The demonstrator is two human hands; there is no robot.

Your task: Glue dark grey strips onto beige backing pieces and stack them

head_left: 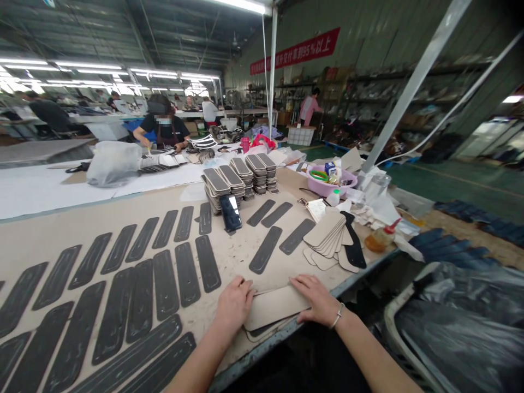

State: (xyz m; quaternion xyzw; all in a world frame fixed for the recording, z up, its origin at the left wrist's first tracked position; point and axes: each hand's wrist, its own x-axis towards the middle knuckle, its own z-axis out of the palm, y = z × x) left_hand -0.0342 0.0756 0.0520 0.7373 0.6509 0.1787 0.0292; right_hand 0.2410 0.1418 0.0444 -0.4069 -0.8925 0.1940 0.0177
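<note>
My left hand (pixel 236 300) has its fingers curled at the left end of a beige rounded panel (pixel 276 307) near the table's front edge. At the panel's right end rests my right hand (pixel 317 299), fingers spread over its top and edge, a bracelet on the wrist. Beneath this panel, a dark piece and another pale layer show. Dark glossy strips (pixel 166 284) lie in rows to the left. Several more dark strips (pixel 265 250) lie beyond my hands. A fan of beige panels (pixel 327 232) sits to the right, beside a black piece (pixel 353 245).
Stacks of grey-topped panels (pixel 233 177) stand behind a phone (pixel 230 213). A pink basin (pixel 332 186) and a bottle of amber liquid (pixel 380 238) are at the right. Across the table, a person (pixel 164 128) handles pieces. A plastic-lined crate (pixel 409 297) stands at the lower right.
</note>
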